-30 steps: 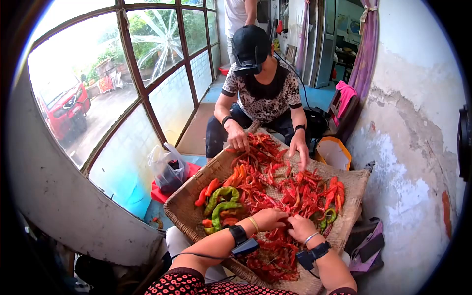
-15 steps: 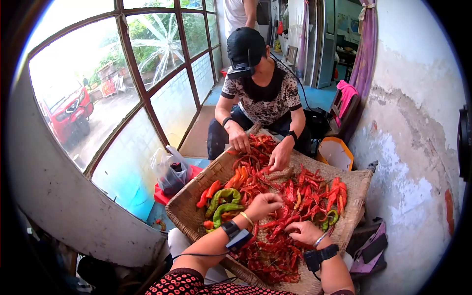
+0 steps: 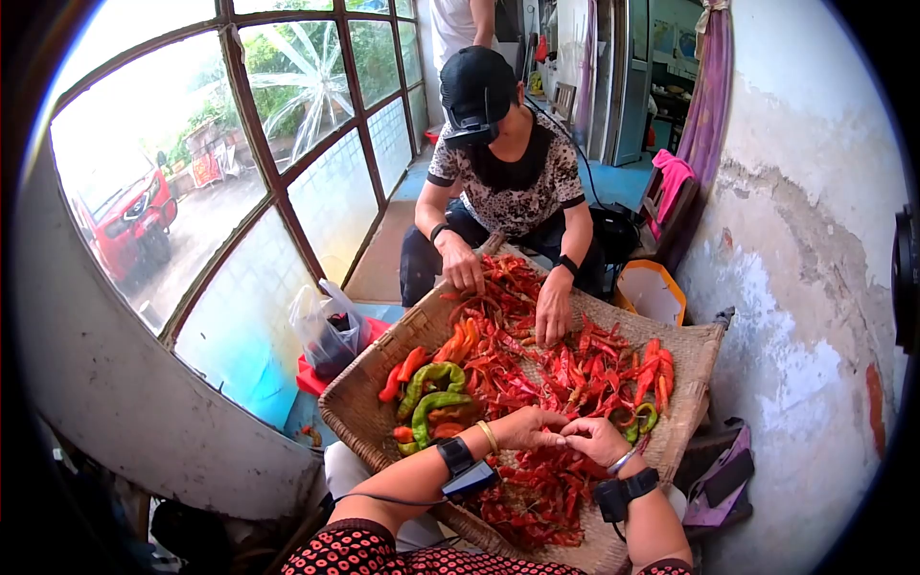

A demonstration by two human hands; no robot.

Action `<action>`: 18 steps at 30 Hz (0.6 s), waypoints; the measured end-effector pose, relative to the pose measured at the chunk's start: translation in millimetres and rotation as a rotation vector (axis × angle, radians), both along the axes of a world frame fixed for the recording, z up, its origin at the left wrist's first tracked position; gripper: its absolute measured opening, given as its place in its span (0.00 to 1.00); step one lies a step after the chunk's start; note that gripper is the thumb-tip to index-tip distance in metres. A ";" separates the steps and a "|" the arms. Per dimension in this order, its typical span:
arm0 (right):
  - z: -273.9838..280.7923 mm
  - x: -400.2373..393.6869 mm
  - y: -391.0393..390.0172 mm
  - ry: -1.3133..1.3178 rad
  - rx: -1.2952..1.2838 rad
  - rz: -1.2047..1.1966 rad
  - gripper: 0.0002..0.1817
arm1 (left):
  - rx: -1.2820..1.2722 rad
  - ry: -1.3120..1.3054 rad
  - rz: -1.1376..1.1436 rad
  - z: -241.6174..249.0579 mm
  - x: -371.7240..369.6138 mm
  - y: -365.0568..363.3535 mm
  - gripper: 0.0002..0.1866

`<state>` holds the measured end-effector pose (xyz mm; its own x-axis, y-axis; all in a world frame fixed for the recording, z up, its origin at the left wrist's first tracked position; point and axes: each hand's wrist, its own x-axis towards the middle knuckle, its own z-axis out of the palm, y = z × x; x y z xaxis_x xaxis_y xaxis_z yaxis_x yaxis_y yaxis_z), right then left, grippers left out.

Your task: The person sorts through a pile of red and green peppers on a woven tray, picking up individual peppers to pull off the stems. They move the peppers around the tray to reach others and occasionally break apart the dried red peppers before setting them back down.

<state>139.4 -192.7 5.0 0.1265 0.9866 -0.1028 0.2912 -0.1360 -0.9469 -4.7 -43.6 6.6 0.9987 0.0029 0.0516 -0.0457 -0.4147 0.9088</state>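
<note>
A shallow woven basket point(image 3: 369, 379) holds a spread of wrinkled red chili peppers point(image 3: 541, 494). Over its middle, my left hand point(image 3: 525, 428) and my right hand point(image 3: 596, 441) meet with their fingertips together. Both have pinched fingers; whatever is between them, perhaps part of a chili, is too small to make out. Green peppers point(image 3: 436, 407) lie in a curl at the basket's left, beside orange-red peppers point(image 3: 460, 337). Another green pepper point(image 3: 648, 418) lies just right of my right hand.
Across the basket sits a person in a black cap point(image 3: 479, 86), one hand point(image 3: 462, 266) at the far rim, the other hand point(image 3: 553, 311) among the chilies. A plastic bag point(image 3: 331, 335) stands left, an orange-edged box point(image 3: 652, 292) right. Windows and a peeling wall point(image 3: 786, 316) flank us.
My left hand has moved right and down to meet my right hand, which has risen slightly. The other person's hand on the right side has shifted down into the chilies.
</note>
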 end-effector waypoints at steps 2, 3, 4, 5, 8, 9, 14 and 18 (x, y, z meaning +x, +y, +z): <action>6.2 -2.9 -0.8 0.058 -0.008 -0.046 0.09 | 0.090 -0.114 0.014 -8.8 1.7 2.0 0.18; 9.0 -4.8 -0.9 0.116 -0.019 -0.091 0.08 | 0.092 -0.115 0.015 -7.3 0.8 1.0 0.18; 10.1 -6.5 -0.6 0.116 -0.018 -0.089 0.08 | 0.156 -0.059 0.026 -4.9 -0.5 -0.8 0.16; 10.8 -8.1 0.0 0.131 0.012 -0.131 0.08 | 0.220 -0.003 0.037 -3.2 -1.1 -1.9 0.15; 9.7 -8.7 0.7 0.154 0.025 -0.170 0.09 | 0.295 -0.032 0.094 -4.7 -0.1 -6.0 0.11; 9.2 -8.2 0.8 0.158 0.010 -0.168 0.09 | 0.295 -0.031 0.094 -4.6 -0.4 -5.2 0.11; 1.4 0.6 1.5 0.055 0.014 -0.212 0.07 | 0.168 -0.118 0.143 -15.9 0.1 13.3 0.06; 4.5 0.9 1.0 -0.036 -0.072 -0.151 0.07 | -0.104 0.045 0.242 -2.9 -6.7 29.6 0.06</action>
